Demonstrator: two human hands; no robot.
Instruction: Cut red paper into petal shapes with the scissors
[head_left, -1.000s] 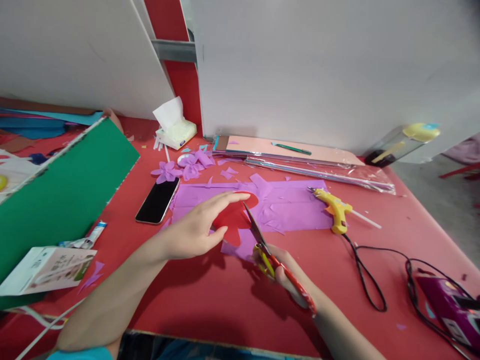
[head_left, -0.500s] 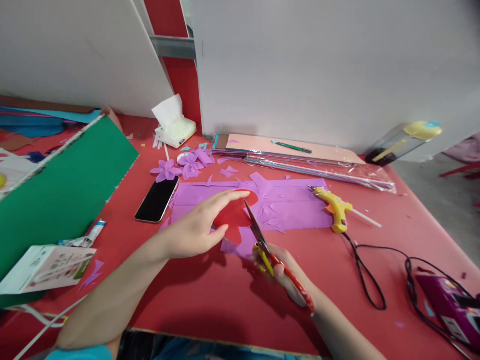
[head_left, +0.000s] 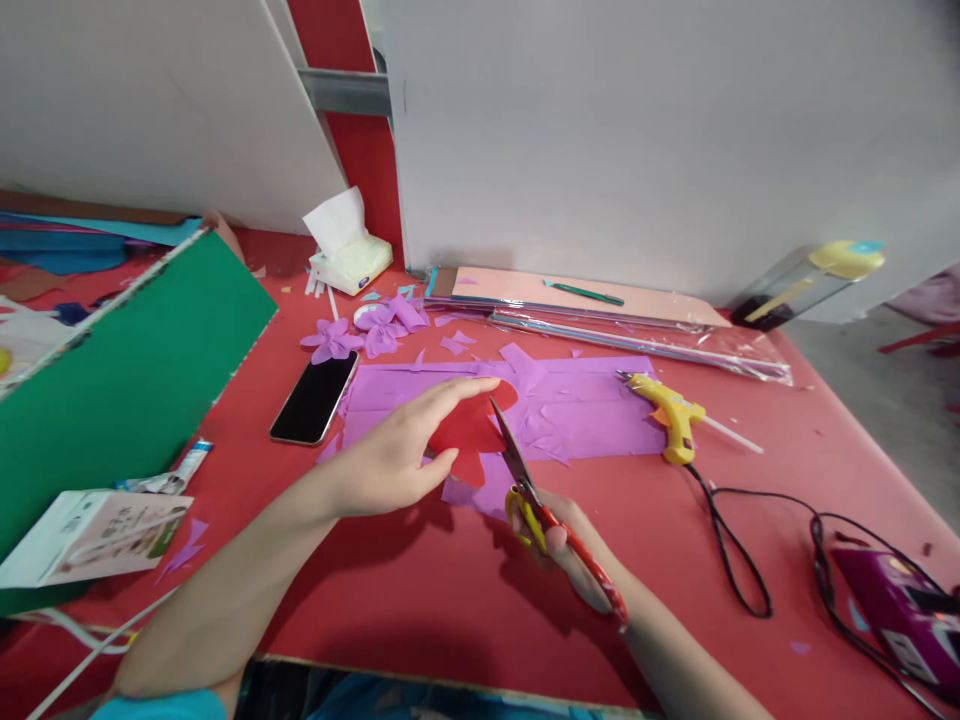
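Left hand (head_left: 394, 455): palm down, fingers straight and close together, pointing up and to the right; thumb tucked underneath, pinching toward the fingers. Left forearm: bare, runs from the lower left corner diagonally toward the centre. Right hand (head_left: 574, 550): fingers curled closed in a grip, knuckles uppermost. Right forearm: bare, enters from the lower right edge.
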